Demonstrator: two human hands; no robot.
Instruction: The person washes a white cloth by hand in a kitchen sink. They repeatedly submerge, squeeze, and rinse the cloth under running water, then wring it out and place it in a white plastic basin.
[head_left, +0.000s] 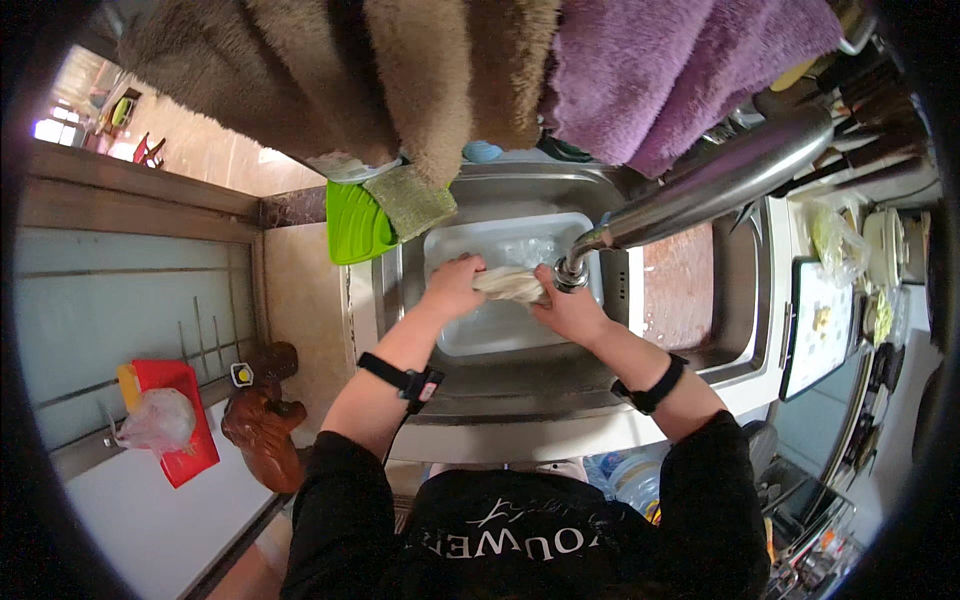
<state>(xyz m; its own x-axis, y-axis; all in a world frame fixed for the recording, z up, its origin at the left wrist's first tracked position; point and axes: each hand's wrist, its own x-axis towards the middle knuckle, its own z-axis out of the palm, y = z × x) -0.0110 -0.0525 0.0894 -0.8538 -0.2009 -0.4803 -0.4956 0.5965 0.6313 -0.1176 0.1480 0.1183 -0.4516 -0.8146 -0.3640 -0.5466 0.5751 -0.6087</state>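
Observation:
A twisted off-white cloth (512, 286) stretches between my two hands above a white plastic basin (480, 346). My left hand (455, 289) grips its left end. Around the right end my right hand (571, 315) is closed, just below the metal faucet spout (571, 271), which hides part of that hand. The basin sits inside a stainless steel sink (510, 382) and appears to hold some water. I cannot tell whether water is running from the faucet.
Brown towels (420, 82) and a purple towel (630, 67) hang across the far side. A green ridged tray (358, 225) with a scouring pad (412, 201) rests at the sink's left corner. A second basin holds a reddish board (679, 285). A white cutting board (821, 322) lies farther right.

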